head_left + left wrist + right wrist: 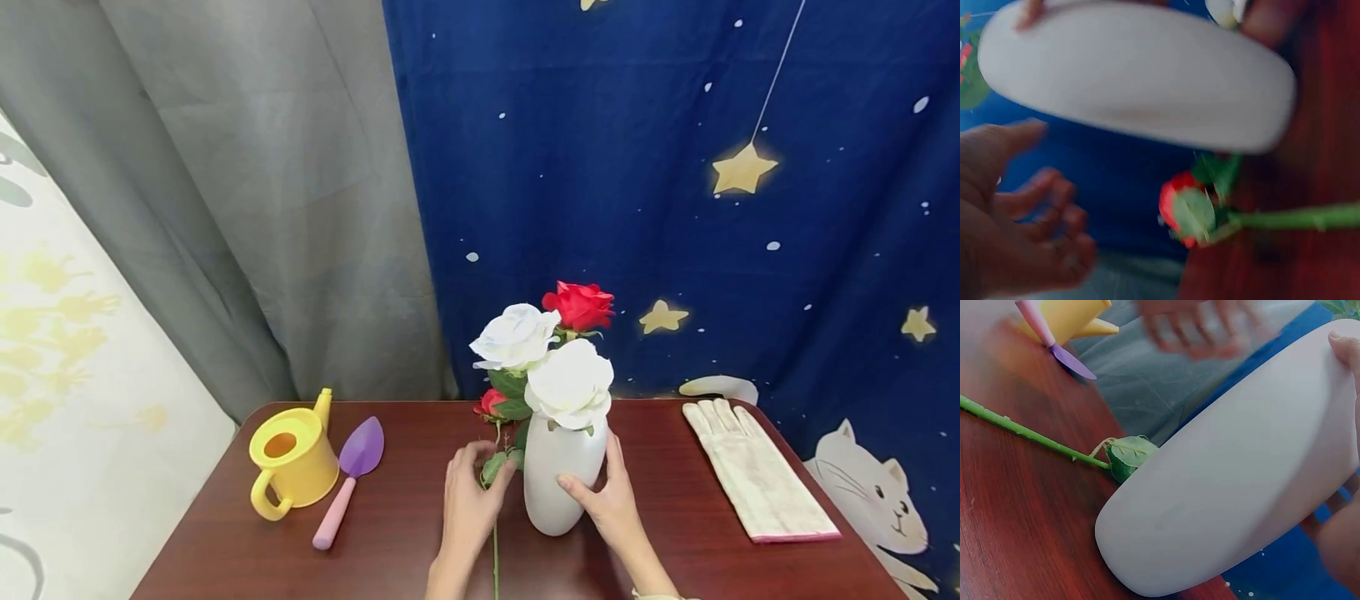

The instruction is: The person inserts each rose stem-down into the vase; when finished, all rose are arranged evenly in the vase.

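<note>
Left to right, as my head view gives it: a yellow watering can (303,475) and a trowel (363,448) on the desk (408,533); the left hand (471,498), its fingers loosely bent and holding nothing, apart from the loose red rose (492,403) in the left wrist view; that rose lies on the desk just left of the vase; I judge it light, its stem springy, its petals easily creased, and would pinch the bare stem below the leaves; next, the white vase (557,483), near the middle of the desk, with two white flowers (570,385) and a second red rose (580,306) at its mouth; the right hand (618,504) grasps its right side, thumb across the front; whether its base touches the desk I cannot tell; I expect a stiff, smooth, slippery wall, perhaps breakable, top-heavy with blooms; fingers wrapped broadly at mid-height should suit it; far right, a pale glove (757,475).
</note>
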Tool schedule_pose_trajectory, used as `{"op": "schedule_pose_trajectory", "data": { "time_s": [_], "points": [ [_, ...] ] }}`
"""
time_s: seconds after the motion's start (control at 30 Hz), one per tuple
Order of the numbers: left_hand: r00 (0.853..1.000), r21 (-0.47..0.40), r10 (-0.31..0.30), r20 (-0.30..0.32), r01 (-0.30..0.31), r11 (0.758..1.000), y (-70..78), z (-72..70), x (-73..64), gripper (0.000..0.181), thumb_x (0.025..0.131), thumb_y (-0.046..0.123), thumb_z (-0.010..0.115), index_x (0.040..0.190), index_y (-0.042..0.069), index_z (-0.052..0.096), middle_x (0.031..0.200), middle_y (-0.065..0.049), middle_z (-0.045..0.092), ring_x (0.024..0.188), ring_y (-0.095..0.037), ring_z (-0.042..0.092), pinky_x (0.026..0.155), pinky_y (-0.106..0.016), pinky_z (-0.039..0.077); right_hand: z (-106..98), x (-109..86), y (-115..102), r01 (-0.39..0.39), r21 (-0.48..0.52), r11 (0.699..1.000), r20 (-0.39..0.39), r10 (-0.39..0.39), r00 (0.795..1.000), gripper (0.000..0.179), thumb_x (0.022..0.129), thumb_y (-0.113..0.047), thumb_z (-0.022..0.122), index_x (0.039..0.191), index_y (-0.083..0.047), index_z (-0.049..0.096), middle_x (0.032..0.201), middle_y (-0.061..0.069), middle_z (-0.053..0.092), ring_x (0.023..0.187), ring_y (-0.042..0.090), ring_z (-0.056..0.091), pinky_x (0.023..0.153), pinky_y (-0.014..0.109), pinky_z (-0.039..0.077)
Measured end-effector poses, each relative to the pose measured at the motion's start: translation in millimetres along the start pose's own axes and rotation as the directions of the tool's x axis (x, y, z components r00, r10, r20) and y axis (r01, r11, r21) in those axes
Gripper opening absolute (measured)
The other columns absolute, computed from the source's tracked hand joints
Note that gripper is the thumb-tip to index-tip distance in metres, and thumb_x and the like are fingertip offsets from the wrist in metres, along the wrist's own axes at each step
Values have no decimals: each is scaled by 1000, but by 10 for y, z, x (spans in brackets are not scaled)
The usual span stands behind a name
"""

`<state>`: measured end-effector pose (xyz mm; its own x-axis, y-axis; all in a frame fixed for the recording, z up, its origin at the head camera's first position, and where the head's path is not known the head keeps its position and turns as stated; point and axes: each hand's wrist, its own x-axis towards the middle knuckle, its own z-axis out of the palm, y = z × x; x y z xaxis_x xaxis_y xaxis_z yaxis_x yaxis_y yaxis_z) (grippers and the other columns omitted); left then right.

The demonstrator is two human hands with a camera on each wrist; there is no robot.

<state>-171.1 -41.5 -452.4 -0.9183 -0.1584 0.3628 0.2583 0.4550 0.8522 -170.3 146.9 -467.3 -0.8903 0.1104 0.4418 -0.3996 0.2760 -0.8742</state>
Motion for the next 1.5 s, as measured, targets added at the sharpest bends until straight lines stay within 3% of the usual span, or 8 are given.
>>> {"op": "schedule_pose_trajectory", "data": {
  "time_s": [0.1, 0.2, 0.5, 0.7, 0.9, 1.03, 1.27, 1.5],
  "points": [
    [997, 162, -64, 51, 55, 985, -161, -28, -61, 37, 75, 21, 76, 105, 6, 60, 100, -9, 56, 89, -26, 47, 73, -41, 40, 1, 5, 15, 7, 25, 1000, -8, -7, 1000, 88, 70, 1, 76, 144, -10, 29, 131, 2, 40, 111, 9, 41, 90, 15, 30],
    [986, 253, -123, 110, 92, 963, -259, -48, -112, 44, 72, 19, 77, 108, 3, 58, 105, -15, 53, 92, -31, 46, 72, -47, 40, 1, 3, 8, 8, 46, 999, -5, -8, 1000, 87, 71, 2, 75, 144, -11, 30, 131, 3, 41, 111, 10, 42, 89, 15, 33],
    [955, 336, -227, 191, 154, 929, -537, 33, -223, 54, 69, 18, 79, 112, -3, 53, 95, -19, 51, 87, -39, 52, 68, -55, 42, 4, -5, -26, 14, 31, 999, 8, -14, 1000, 87, 73, -4, 76, 144, -15, 28, 132, 2, 40, 113, 10, 42, 90, 15, 32],
    [968, 368, -216, 132, 154, 917, -592, 111, -268, 41, 72, 20, 78, 98, 1, 53, 83, -12, 49, 78, -34, 54, 60, -49, 43, 3, -20, -235, 4, 9, 1000, 12, -5, 1000, 85, 72, 0, 73, 143, -3, 27, 131, 8, 40, 111, 6, 40, 90, 14, 30],
    [987, 458, -138, 85, 84, 885, -577, 292, -329, 35, 83, 32, 68, 89, 3, 51, 77, -10, 47, 77, -32, 53, 59, -48, 41, 4, -32, -383, -13, 11, 1000, 8, 13, 1000, 83, 72, 1, 73, 141, 1, 28, 131, 7, 39, 111, 4, 40, 90, 12, 29],
    [988, 494, -117, 103, 52, 868, -547, 392, -366, 39, 81, 35, 70, 89, 2, 49, 77, -9, 45, 77, -31, 50, 59, -45, 38, 13, -24, -292, -1, 16, 1000, 0, 1, 1000, 83, 71, 2, 73, 142, 0, 29, 130, 5, 40, 111, 6, 41, 89, 13, 30],
    [987, 547, -122, 101, 47, 836, -554, 438, -347, 36, 73, 22, 78, 88, 2, 52, 78, -9, 46, 77, -30, 51, 58, -44, 39, 4, -18, -14, 6, 10, 1000, -6, -6, 1000, 89, 71, -6, 77, 145, -17, 29, 133, 0, 40, 115, 10, 39, 92, 15, 28],
    [989, 517, -96, 113, 24, 856, -607, 413, -323, 23, 76, 13, 74, 75, 6, 52, 73, -6, 46, 69, -27, 51, 55, -43, 40, -4, -19, -19, -7, 3, 1000, 3, 7, 1000, 87, 72, -10, 78, 144, -20, 29, 133, -2, 41, 116, 11, 39, 94, 18, 26]
  ]
}}
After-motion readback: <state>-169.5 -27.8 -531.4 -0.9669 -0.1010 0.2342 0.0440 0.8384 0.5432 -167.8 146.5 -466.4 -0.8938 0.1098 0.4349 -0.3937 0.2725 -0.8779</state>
